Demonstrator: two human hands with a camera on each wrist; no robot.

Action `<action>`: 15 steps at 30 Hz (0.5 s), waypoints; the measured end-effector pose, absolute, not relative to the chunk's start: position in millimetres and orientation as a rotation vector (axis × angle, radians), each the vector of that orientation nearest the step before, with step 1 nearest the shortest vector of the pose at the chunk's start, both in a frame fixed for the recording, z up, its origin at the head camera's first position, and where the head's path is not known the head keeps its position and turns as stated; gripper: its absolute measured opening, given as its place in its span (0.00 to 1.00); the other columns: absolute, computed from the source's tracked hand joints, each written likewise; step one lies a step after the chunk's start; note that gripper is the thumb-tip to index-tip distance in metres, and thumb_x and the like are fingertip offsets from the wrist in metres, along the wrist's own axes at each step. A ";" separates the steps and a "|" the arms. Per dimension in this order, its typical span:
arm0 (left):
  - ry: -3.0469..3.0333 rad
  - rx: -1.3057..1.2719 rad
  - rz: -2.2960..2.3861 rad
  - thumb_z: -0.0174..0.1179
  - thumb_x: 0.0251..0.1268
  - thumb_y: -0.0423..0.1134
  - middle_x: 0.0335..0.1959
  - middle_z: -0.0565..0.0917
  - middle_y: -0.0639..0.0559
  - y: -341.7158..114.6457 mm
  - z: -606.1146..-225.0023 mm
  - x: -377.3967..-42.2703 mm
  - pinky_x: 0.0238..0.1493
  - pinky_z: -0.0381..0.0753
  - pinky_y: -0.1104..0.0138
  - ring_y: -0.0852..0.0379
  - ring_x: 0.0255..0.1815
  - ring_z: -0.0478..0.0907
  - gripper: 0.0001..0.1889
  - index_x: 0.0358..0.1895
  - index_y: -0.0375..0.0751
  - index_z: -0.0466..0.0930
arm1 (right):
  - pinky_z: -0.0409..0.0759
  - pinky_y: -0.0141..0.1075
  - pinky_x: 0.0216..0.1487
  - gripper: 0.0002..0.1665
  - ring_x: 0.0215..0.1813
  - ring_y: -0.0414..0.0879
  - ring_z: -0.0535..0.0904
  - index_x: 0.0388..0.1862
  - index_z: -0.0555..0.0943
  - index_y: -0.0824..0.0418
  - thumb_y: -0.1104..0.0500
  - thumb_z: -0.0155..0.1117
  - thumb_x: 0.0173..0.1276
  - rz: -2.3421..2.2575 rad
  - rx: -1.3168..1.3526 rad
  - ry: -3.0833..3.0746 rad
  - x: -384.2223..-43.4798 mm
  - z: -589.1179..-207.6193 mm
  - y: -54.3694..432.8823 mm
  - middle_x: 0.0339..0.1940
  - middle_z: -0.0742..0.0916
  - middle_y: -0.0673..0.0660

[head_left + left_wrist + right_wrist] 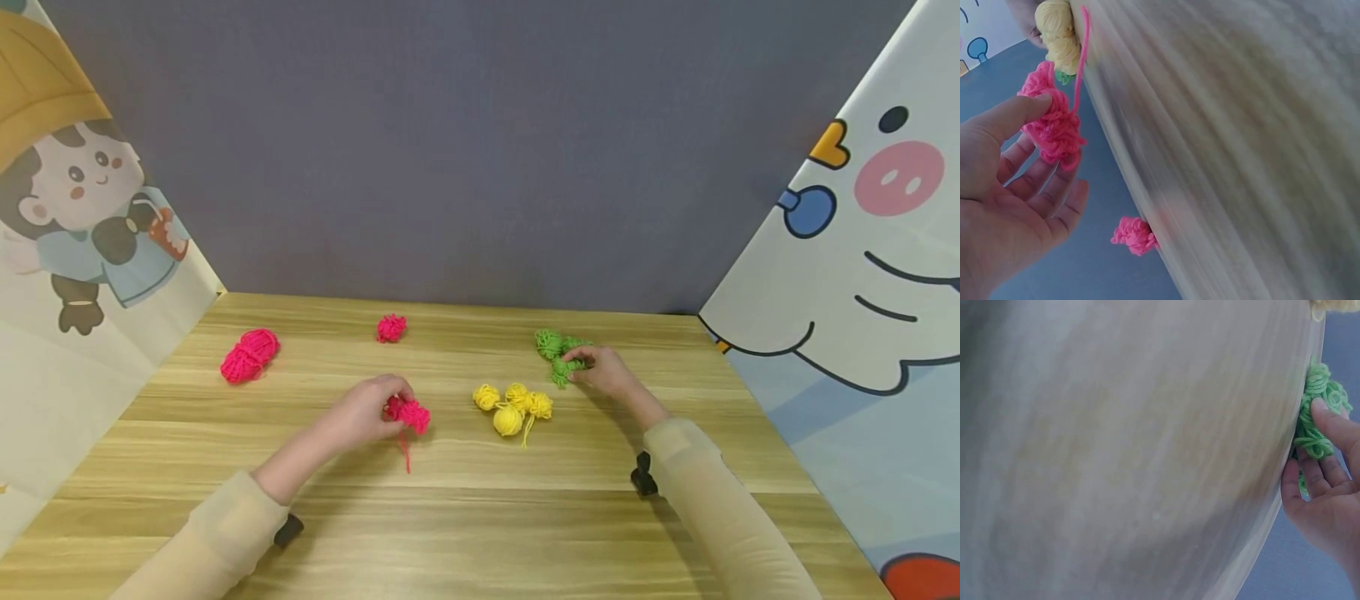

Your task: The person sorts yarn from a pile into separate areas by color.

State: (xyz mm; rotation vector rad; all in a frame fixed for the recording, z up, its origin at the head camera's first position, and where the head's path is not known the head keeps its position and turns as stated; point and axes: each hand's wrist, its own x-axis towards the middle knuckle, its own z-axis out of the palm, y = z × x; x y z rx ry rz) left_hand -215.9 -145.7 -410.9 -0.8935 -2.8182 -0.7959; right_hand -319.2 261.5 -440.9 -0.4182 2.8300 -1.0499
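My left hand (pixel 367 410) pinches a small pink yarn bundle (pixel 415 417) just above the table, with a loose strand hanging from it. In the left wrist view, the thumb and fingertips grip this pink yarn (pixel 1054 128). On the right, my right hand (pixel 606 375) holds a green yarn ball (pixel 564 372) between thumb and fingers, low at the tabletop. More green yarn (pixel 549 342) lies against it. The right wrist view has the thumb pressed on the green yarn (pixel 1315 434). Several yellow yarn balls (pixel 508 420) sit clustered between the hands.
A larger pink yarn skein (pixel 250 357) lies at the left of the wooden table (pixel 450 533). Behind the left hand is another small pink yarn ball (pixel 391 328). A grey panel (pixel 465 150) closes the back, and printed panels stand at both sides.
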 end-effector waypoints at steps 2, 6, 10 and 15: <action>-2.834 -0.906 -0.786 0.71 0.46 0.32 0.30 0.77 0.58 -145.1 -412.8 -216.8 0.31 0.77 0.74 0.64 0.31 0.73 0.13 0.36 0.43 0.78 | 0.74 0.53 0.58 0.17 0.59 0.61 0.73 0.51 0.81 0.60 0.65 0.66 0.62 -1.055 -0.419 2.829 -318.8 -440.0 261.4 0.56 0.80 0.64; -2.881 -0.923 -0.772 0.71 0.47 0.33 0.30 0.77 0.59 -143.1 -415.3 -218.0 0.29 0.75 0.74 0.64 0.29 0.72 0.13 0.36 0.44 0.78 | 0.73 0.54 0.58 0.17 0.60 0.62 0.72 0.51 0.80 0.60 0.65 0.65 0.62 -1.058 -0.432 2.830 -319.1 -439.7 261.3 0.56 0.80 0.65; -2.912 -0.939 -0.751 0.71 0.46 0.33 0.30 0.77 0.59 -141.2 -418.6 -219.8 0.29 0.74 0.74 0.64 0.29 0.70 0.13 0.36 0.45 0.78 | 0.74 0.53 0.58 0.17 0.59 0.62 0.73 0.50 0.81 0.60 0.65 0.65 0.62 -1.036 -0.439 2.839 -319.3 -440.3 261.1 0.56 0.80 0.64; -2.899 -0.969 -0.725 0.73 0.45 0.35 0.29 0.76 0.60 -139.3 -422.8 -223.0 0.28 0.73 0.74 0.63 0.29 0.70 0.13 0.34 0.45 0.78 | 0.74 0.53 0.57 0.16 0.59 0.61 0.73 0.50 0.81 0.60 0.65 0.65 0.62 -1.028 -0.432 2.841 -319.0 -440.5 261.1 0.56 0.80 0.64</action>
